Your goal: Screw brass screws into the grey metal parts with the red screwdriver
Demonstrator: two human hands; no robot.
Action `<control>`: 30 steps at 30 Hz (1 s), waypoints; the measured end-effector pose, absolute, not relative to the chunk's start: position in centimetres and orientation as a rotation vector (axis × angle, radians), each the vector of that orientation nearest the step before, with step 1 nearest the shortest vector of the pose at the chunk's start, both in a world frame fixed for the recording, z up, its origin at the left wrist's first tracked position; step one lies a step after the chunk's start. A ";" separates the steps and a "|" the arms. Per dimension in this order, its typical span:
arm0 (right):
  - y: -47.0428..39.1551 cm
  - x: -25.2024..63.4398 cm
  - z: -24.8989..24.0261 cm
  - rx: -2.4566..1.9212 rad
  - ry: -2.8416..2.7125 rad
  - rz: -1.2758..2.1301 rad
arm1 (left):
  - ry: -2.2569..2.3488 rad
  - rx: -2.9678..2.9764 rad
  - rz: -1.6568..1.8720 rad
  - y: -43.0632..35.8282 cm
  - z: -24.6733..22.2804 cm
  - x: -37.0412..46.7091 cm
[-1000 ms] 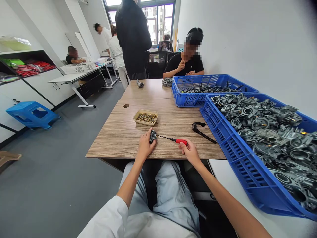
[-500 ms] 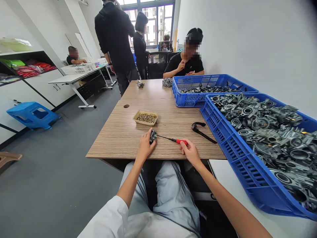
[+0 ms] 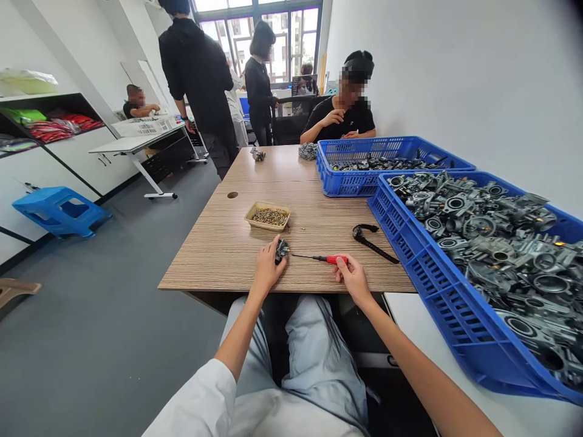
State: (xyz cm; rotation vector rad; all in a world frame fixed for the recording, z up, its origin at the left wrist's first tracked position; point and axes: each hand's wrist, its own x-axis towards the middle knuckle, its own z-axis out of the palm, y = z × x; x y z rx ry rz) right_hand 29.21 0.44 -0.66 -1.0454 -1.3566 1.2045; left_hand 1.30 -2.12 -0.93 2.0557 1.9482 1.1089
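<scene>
On the wood-grain table [image 3: 218,267], my left hand [image 3: 268,267] grips a small grey metal part [image 3: 282,249] near the front edge. My right hand [image 3: 353,279] is closed round the red handle of a screwdriver [image 3: 336,260]. Its thin shaft points left, and the tip is just short of the metal part, with a small gap between them. Behind my left hand stands a cream tray [image 3: 268,227] of small brass-coloured pieces. A couple of loose pieces lie beside the tray.
Two blue crates [image 3: 396,218] [image 3: 346,182] of metal parts stand on the right. A black watch [image 3: 373,243] lies near them. A person [image 3: 341,118] sits across the table; others stand behind. A blue stool [image 3: 61,209] is on the floor at left.
My right hand has drawn the screwdriver slightly to the right, so its tip has come away from the metal part. The standing person in black has shifted left.
</scene>
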 end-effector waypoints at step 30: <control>-0.1 29.3 -0.3 -1.032 -1.513 1.180 | 1.937 2.050 1.136 -2.0 -1.0 1.2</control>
